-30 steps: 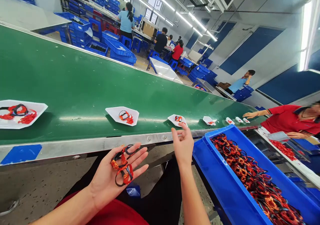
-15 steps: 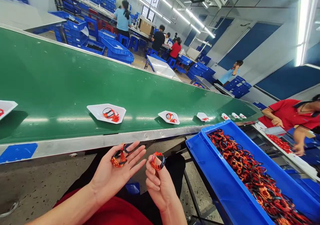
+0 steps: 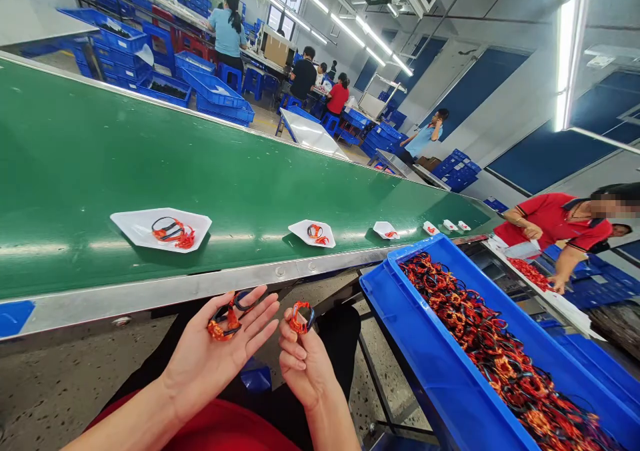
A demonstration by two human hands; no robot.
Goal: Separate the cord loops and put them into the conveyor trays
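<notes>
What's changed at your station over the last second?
The right hand came down from near the belt and, apparently from the left hand's bunch, took a red-and-black cord loop, now pinched in its fingers. The white plates moved left along the green belt. The left hand stayed palm up under its remaining loops.

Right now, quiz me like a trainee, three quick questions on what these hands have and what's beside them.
1. True or false: the left hand lies palm up with orange-and-black cord loops on it.
2. What does the right hand pinch in its fingers? A, a pair of scissors; B, an orange-and-black loop; C, a screwdriver.
3. What colour is the crate holding the heaped loops?
Key: 1 true; 2 B; 3 blue.
</notes>
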